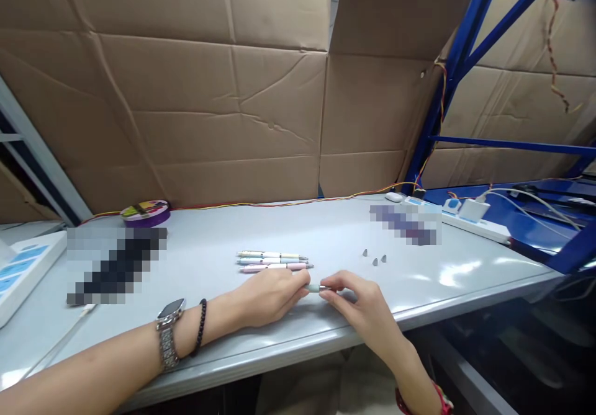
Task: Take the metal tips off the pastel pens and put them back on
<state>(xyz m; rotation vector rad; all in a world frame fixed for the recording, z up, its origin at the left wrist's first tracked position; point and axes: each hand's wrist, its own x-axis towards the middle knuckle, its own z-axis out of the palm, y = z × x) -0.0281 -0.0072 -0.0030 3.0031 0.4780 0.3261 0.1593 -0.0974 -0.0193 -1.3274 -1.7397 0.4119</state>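
Note:
My left hand (274, 294) is closed around the body of a pale green pen (313, 288), held low over the front part of the white table. At the pen's silvery end, the fingertips of my right hand (356, 297) pinch it. Just beyond my left hand lie a pink pen (272, 267), a light blue pen (261, 260) and a pale yellow pen (274, 255), side by side. Three small grey cone-shaped pieces (375, 262) stand apart from each other to the right of the pens.
A purple round tin (146, 214) sits at the back left. Power strips rest at the left (28, 272) and right (479, 224) of the table (209, 229). Two blurred-out items lie on it. Cardboard (200, 111) and a blue frame (447, 105) rise behind.

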